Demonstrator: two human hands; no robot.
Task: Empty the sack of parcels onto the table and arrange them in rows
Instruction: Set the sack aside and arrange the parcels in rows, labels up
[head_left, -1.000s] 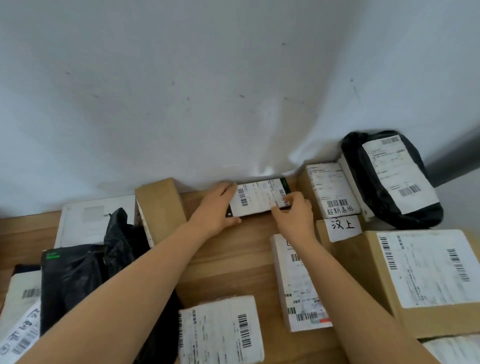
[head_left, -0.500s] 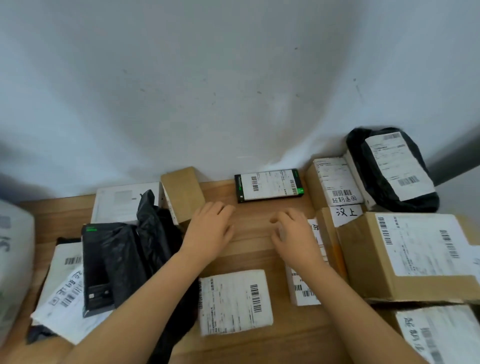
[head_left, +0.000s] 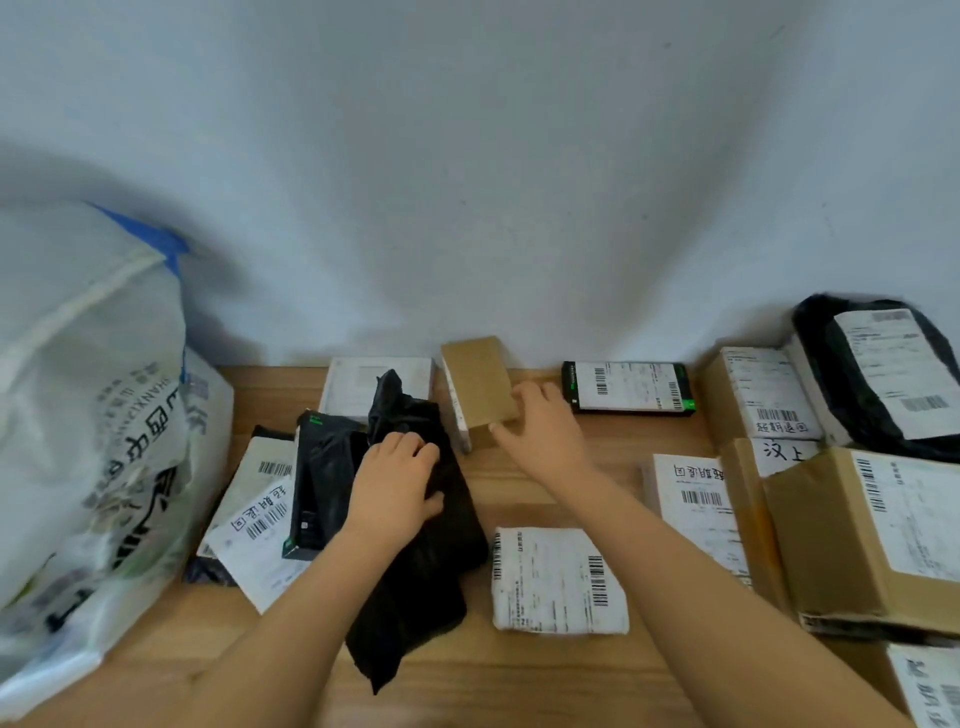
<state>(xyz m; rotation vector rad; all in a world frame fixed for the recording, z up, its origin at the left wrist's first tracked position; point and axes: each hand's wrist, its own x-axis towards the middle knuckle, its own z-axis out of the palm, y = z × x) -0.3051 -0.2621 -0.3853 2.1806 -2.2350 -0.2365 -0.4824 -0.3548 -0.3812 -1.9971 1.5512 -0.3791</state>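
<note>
Right hand (head_left: 540, 431) grip clasps brown box (head_left: 475, 382), rear of bench (head_left: 623, 441). Left hand (head_left: 395, 483) grip bunches black mailer (head_left: 415, 561), mid-bench. Risk: propped box topples; slack mailer drags the labelled parcels (head_left: 260, 514) beneath.

Both forearms extended forward; left hand (head_left: 393, 486) curled, gripping; right hand (head_left: 546, 434) pinching.
</note>
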